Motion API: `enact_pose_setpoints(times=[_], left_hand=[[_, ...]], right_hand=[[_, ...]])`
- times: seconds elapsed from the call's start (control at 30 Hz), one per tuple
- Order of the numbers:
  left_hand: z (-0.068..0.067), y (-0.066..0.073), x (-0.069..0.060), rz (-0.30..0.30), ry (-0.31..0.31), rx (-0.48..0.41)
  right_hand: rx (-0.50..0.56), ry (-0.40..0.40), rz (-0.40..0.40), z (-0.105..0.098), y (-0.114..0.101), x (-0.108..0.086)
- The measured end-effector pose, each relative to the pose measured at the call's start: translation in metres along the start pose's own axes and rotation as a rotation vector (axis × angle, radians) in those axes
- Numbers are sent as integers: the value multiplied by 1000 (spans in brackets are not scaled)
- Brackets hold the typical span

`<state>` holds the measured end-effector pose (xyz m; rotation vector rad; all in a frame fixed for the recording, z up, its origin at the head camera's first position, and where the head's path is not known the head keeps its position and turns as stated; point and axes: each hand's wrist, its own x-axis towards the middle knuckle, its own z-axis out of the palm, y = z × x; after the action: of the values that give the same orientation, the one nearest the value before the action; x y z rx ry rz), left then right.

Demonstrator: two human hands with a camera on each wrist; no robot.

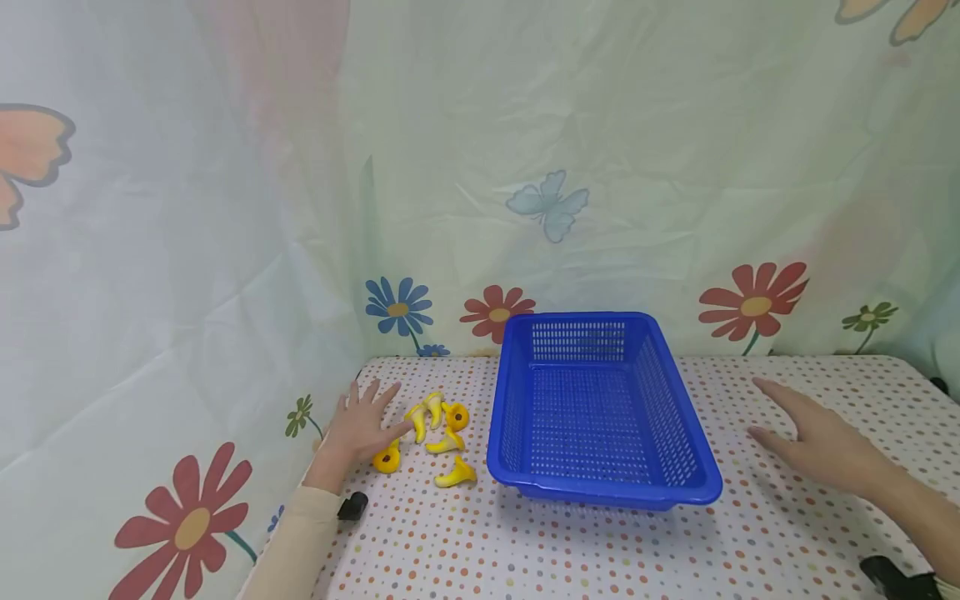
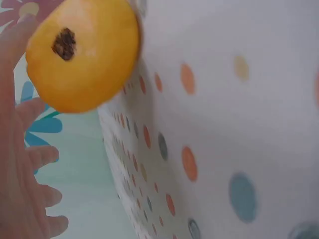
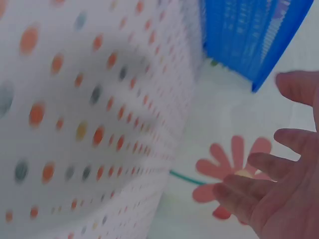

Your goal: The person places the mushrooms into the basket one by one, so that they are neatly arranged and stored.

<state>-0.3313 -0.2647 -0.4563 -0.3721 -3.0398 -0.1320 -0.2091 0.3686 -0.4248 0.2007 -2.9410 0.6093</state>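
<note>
Several small yellow, curved objects with flared orange ends (image 1: 456, 473) lie loosely grouped on the dotted table, left of a blue plastic basket (image 1: 585, 417). My left hand (image 1: 360, 429), fingers spread, is at the group's left edge, its thumb near the closest piece (image 1: 386, 459). In the left wrist view a round orange end with a dark centre (image 2: 84, 55) shows large beside the left hand (image 2: 25, 164); whether they touch I cannot tell. To the basket's right, my right hand (image 1: 825, 442) is held with fingers extended and nothing in it; the right wrist view shows this hand (image 3: 284, 184) too.
The basket, with perforated sides, stands mid-table and nothing shows inside it. A flowered cloth (image 1: 622, 208) hangs behind the table (image 1: 600, 558) and along its left side. Dark straps or devices are at both wrists.
</note>
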Motion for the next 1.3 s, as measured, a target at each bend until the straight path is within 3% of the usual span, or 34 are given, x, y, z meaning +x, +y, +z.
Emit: enact_pose_setpoints(times=[0.23, 0.4, 0.53, 0.7, 0.87, 1.13, 1.3], left_hand=[[-3, 10, -3, 16, -14, -66], [-5, 16, -8, 24, -10, -100], [-3, 17, -11, -7, -39, -177], [1, 11, -17, -51, -81, -287], [0, 3, -25, -70, -72, -433], [-6, -4, -29, -98, -93, -509], [-5, -6, -31, -120, -116, -524]], right_hand=[[142, 92, -45, 6, -24, 0], [272, 71, -56, 13, -34, 2], [316, 35, -39, 19, -38, 2], [361, -7, -16, 27, -45, 4], [421, 24, -19, 34, -55, 12], [571, -15, 30, 40, -70, 21], [720, -54, 82, 48, -75, 24]])
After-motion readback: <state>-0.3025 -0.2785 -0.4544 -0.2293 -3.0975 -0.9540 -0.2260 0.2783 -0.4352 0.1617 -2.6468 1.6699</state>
